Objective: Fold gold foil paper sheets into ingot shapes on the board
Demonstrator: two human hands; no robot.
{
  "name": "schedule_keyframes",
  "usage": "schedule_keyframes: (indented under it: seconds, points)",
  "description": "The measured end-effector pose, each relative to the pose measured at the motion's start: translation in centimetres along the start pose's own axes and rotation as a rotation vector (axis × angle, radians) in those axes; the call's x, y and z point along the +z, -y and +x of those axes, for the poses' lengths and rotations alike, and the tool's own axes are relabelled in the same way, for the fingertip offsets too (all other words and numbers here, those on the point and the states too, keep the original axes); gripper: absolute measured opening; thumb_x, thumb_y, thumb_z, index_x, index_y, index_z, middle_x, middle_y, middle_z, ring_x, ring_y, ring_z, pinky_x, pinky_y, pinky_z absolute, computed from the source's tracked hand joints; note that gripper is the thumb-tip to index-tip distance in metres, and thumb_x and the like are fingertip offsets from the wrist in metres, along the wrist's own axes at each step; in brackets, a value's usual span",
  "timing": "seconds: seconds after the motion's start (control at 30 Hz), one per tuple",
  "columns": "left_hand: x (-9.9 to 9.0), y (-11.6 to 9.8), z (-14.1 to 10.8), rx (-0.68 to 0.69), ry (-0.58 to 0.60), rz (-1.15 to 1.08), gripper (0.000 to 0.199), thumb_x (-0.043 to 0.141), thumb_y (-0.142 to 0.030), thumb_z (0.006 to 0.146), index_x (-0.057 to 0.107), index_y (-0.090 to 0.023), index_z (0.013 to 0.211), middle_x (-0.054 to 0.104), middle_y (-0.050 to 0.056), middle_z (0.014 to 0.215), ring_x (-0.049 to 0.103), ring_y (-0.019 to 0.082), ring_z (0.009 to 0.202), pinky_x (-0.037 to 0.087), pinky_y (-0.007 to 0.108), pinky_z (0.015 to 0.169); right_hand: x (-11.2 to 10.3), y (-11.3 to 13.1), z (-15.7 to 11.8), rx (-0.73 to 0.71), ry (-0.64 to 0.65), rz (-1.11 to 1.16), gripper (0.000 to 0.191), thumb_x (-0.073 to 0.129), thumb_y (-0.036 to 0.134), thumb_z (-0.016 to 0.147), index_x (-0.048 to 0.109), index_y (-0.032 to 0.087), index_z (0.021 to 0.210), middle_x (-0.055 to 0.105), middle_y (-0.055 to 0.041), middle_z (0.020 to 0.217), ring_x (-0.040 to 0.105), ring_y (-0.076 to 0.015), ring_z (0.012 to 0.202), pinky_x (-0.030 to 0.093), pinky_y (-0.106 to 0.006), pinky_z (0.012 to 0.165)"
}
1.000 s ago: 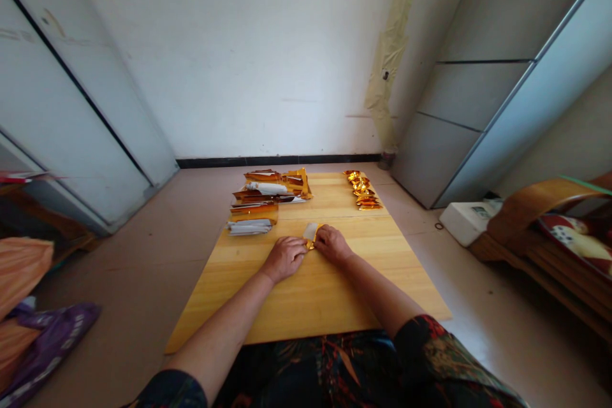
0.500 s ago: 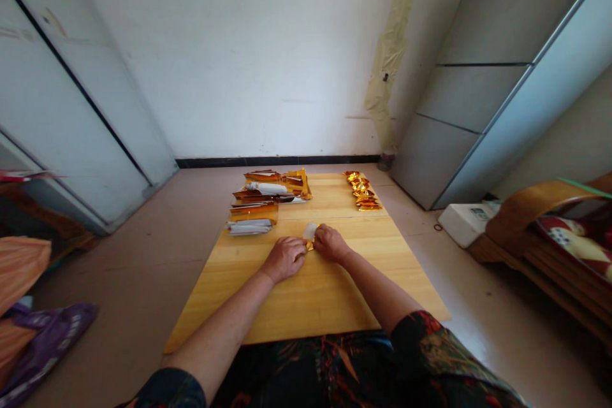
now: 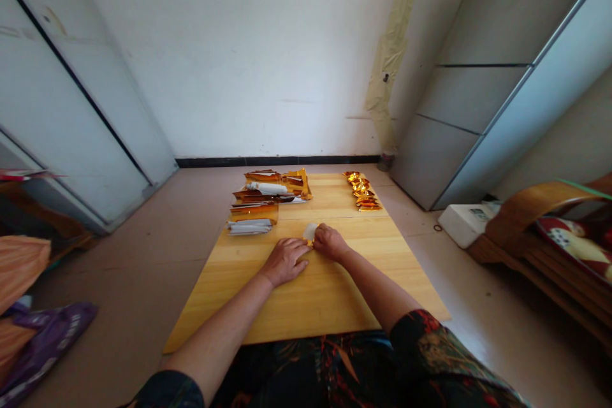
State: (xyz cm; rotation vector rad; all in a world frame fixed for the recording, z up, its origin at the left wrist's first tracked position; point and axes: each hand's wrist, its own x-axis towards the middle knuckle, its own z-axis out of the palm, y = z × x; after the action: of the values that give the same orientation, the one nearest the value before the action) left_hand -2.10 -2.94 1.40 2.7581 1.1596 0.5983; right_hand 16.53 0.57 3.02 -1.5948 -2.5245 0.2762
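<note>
On the wooden table, a small piece of gold foil paper [image 3: 310,231] with a pale face up lies between my hands, its near edge folded and gold. My left hand [image 3: 287,260] rests flat on the table, fingers stretched out and thumb apart, the fingertips touching the paper's near left edge. My right hand [image 3: 331,243] is closed in a pinch on the paper's right side and hides that part of it. Stacks of gold foil and white paper [image 3: 253,211] lie at the back left. Folded shiny gold pieces [image 3: 363,192] sit in a row at the back right.
The wooden table [image 3: 306,312] stands before my lap, with a white wall [image 3: 268,64] beyond it. A grey fridge [image 3: 459,95] is at the right, near a white box [image 3: 466,224] and a wooden seat [image 3: 530,229]. A purple bag [image 3: 52,338] lies on the floor at left.
My left hand's fingers have straightened and its thumb has moved away from the paper toward me. Less of the gold near edge shows. My right hand stays at the paper.
</note>
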Motion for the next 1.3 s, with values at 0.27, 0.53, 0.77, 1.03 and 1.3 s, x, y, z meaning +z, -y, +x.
schedule_keyframes:
  seconds: [0.27, 0.53, 0.77, 1.03, 1.3]
  points:
    - [0.3, 0.1, 0.0, 0.035, -0.032, 0.041, 0.033, 0.058, -0.028, 0.078, 0.063, -0.024, 0.11, 0.064, 0.006, 0.115, 0.056, 0.023, 0.107, 0.043, 0.041, 0.091, 0.2, 0.0, -0.1, -0.006, -0.038, 0.022, 0.014, 0.049, 0.018, 0.085, 0.062, 0.014, 0.083, 0.059, -0.0074, 0.093, 0.055, -0.0138, 0.08, 0.039, -0.022, 0.072]
    - [0.2, -0.1, 0.1, 0.016, -0.036, 0.057, 0.027, 0.056, -0.027, 0.08, 0.065, -0.025, 0.105, 0.064, 0.005, 0.114, 0.057, 0.022, 0.105, 0.044, 0.039, 0.09, 1.3, -0.7, -0.2, 0.005, -0.16, 0.254, 0.008, 0.056, 0.01, 0.076, 0.056, 0.016, 0.071, 0.053, -0.0021, 0.082, 0.049, -0.0114, 0.073, 0.038, -0.021, 0.068]
    - [0.5, -0.2, 0.0, 0.003, -0.063, 0.06, 0.027, 0.057, -0.027, 0.079, 0.066, -0.025, 0.104, 0.064, 0.006, 0.113, 0.057, 0.022, 0.104, 0.044, 0.039, 0.09, 1.8, -1.2, -0.3, 0.014, -0.256, 0.438, 0.015, 0.051, 0.003, 0.074, 0.054, 0.017, 0.069, 0.051, -0.0001, 0.077, 0.049, -0.0106, 0.074, 0.039, -0.021, 0.071]
    - [0.4, -0.6, 0.2, -0.022, -0.064, 0.045, 0.026, 0.057, -0.026, 0.078, 0.066, -0.025, 0.102, 0.065, 0.006, 0.111, 0.057, 0.022, 0.103, 0.044, 0.04, 0.09, 1.8, -0.8, -0.6, 0.031, -0.235, 0.419, 0.012, 0.066, 0.013, 0.068, 0.055, 0.017, 0.069, 0.051, 0.001, 0.077, 0.048, -0.0113, 0.073, 0.039, -0.022, 0.069]
    - [0.5, -0.5, 0.2, -0.027, -0.058, 0.048, 0.027, 0.057, -0.024, 0.076, 0.066, -0.025, 0.102, 0.065, 0.005, 0.113, 0.057, 0.022, 0.105, 0.044, 0.04, 0.09, 1.1, -1.2, -0.7, 0.035, -0.182, 0.455, 0.013, 0.058, 0.004, 0.065, 0.057, 0.016, 0.07, 0.053, 0.0008, 0.078, 0.049, -0.0107, 0.073, 0.04, -0.022, 0.07]
